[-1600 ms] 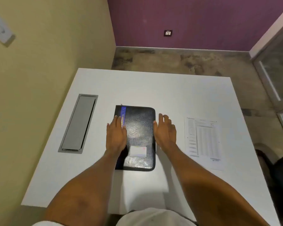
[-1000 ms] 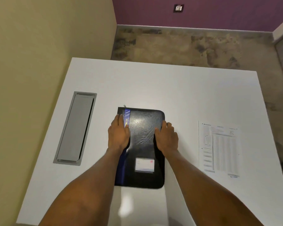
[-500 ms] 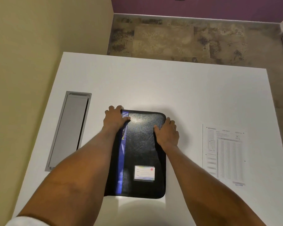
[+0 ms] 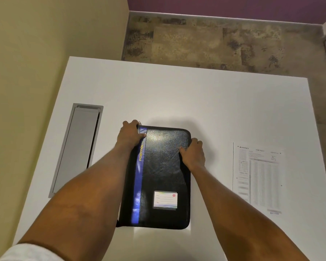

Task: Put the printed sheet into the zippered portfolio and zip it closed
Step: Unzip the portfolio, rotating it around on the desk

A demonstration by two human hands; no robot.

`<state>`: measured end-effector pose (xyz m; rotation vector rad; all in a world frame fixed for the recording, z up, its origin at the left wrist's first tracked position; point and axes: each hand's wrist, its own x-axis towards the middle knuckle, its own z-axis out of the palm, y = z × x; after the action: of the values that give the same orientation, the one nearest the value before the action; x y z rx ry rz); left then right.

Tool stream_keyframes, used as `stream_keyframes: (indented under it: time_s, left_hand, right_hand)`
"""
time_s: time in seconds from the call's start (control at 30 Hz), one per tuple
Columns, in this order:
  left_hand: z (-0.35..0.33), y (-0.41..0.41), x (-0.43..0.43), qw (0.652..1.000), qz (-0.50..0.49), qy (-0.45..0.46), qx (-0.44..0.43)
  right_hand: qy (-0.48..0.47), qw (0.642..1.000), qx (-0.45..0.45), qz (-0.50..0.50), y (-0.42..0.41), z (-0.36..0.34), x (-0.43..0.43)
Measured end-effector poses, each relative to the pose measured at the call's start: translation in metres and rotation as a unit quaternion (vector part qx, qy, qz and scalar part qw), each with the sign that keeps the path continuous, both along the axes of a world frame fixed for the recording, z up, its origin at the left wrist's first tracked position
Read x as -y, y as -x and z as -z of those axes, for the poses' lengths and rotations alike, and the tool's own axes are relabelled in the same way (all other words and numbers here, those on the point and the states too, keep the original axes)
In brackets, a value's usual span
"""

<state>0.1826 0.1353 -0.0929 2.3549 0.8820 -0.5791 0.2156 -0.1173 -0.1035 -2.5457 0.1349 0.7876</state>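
My left hand [image 4: 129,135] grips the far-left corner of the portfolio [image 4: 164,166]; my right hand [image 4: 193,153] clamps its right edge.

Grey cable hatch [image 4: 77,147] in white table [image 4: 177,95]

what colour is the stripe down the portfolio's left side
Blue, with yellow lettering, on the black portfolio; the stripe shows best in the head view.

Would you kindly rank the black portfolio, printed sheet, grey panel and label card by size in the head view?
1. Black zippered portfolio
2. White printed sheet and grey recessed panel, too alike to rank
3. Small white label card
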Motion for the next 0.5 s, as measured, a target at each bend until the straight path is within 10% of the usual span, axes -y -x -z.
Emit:
stream_keyframes:
  time_s: [0.5]
  left_hand:
    - [-0.004,0.014,0.011,1.000,-0.008,0.000,0.016]
  right_hand:
    - [0.055,0.997,0.047,-0.041,0.013,-0.009,0.009]
